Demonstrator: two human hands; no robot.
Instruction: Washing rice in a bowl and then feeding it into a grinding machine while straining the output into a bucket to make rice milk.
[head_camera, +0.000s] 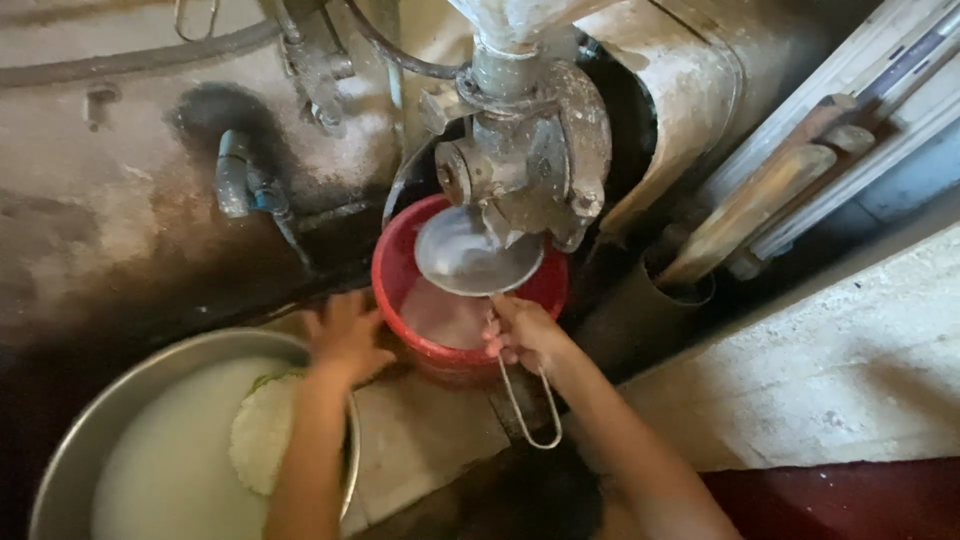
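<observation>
Right hand (522, 335) is closed around the wire handle of a metal strainer (478, 252), held over the red bucket (400, 262) at frame centre. Left hand (345, 335), fingers spread, is laid by the bucket's left rim, above the steel basin (100, 425) at lower left

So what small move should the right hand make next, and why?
Probably keep the strainer level under the grinder spout, over the red bucket. The right hand grips its wire handle, and the strainer already sits there; the left hand rests beside the bucket.
</observation>
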